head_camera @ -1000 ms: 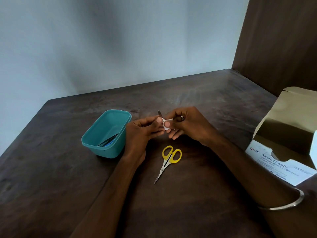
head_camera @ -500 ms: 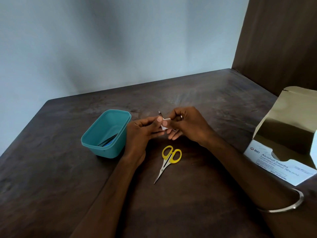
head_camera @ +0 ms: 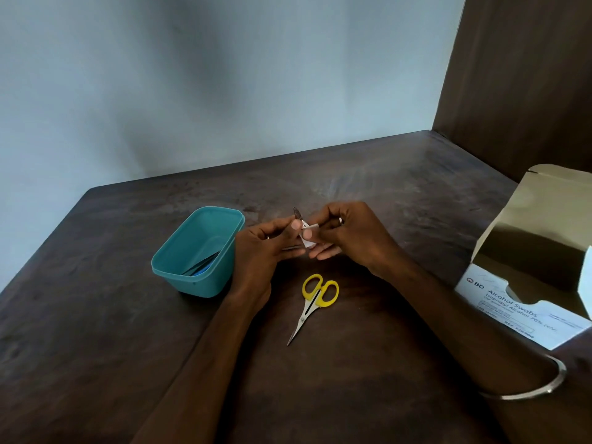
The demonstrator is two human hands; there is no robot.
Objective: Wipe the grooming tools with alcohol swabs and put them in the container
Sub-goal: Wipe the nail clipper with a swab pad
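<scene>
The tool, a slim metal piece with a dark tip poking up, is sitting between the two hands above the table, just right of the tub. What kind of tool it is, I cannot tell; most of it is hidden. The left hand is pinching its lower part with curled fingers, and the right hand is pinching a white swab folded round the shaft. It is looking light, thin and stiff, probably slick once wet with alcohol, so a firm pinch low on the shaft, away from the tip, seems the safe hold. The swab is soft and limp, likely to bunch or slide.

Moving outward: the scissors, yellow handles, blades closed, are lying on the table near the wrists, pointing toward the person, seemingly not yet wiped. The teal tub is standing just left of the left hand, with a few slim dark and blue things leaning inside. The swab box is lying open at the far right, well apart. A bangle is circling the right forearm. The table is dark, mottled and matte; a pale wall and a dark panel are closing the corner.
</scene>
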